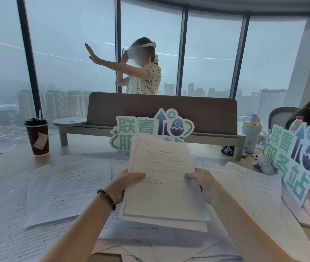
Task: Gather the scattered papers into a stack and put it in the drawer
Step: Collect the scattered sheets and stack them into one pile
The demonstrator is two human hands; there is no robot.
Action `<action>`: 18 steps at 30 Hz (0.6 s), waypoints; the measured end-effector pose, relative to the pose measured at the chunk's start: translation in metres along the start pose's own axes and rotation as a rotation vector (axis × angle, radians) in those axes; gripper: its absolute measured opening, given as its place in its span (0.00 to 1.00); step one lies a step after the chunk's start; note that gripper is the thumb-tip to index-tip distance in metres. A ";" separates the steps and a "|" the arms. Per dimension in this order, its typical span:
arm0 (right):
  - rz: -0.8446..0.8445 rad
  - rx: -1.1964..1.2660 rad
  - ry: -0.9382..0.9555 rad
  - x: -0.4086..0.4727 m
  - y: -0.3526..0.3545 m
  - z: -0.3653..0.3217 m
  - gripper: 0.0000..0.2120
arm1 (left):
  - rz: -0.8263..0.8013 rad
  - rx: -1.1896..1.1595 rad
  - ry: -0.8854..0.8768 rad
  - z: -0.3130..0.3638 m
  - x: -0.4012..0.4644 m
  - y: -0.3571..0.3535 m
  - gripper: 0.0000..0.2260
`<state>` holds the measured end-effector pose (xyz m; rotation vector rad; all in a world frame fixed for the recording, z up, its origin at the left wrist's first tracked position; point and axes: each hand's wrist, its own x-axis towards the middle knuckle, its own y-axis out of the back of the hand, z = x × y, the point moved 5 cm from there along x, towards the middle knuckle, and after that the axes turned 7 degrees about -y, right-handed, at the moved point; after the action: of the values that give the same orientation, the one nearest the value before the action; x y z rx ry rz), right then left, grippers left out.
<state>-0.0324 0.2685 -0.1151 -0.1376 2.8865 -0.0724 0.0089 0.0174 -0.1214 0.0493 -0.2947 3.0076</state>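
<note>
I hold a stack of printed white papers (161, 178) up above the desk, tilted toward me. My left hand (124, 186), with a dark bead bracelet on the wrist, grips the stack's left edge, thumb on top. My right hand (205, 184) grips the right edge the same way. More printed sheets lie scattered over the desk: a large sheet at the left (65, 188), sheets at the right (252, 186), and others under my arms near the front edge (150, 246). No drawer is in view.
A dark red paper cup (37, 136) with a lid stands at the back left. Two green-and-white cut-out signs stand at centre back (131, 129) and right (292, 163). A brown desk divider (161, 114), a bottle (249, 133), and two people with headsets are behind.
</note>
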 end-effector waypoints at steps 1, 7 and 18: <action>0.027 -0.030 0.050 -0.002 -0.002 -0.004 0.14 | -0.005 0.010 -0.013 0.002 -0.001 -0.003 0.14; 0.146 -0.124 0.470 -0.038 -0.009 -0.047 0.24 | 0.095 0.137 -0.282 0.030 -0.005 -0.014 0.12; 0.118 -0.164 0.810 -0.059 -0.014 -0.066 0.37 | 0.161 0.059 -0.492 0.060 -0.022 -0.028 0.09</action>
<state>0.0092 0.2627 -0.0357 0.0521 3.6995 0.1721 0.0358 0.0302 -0.0579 0.8126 -0.2621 3.1179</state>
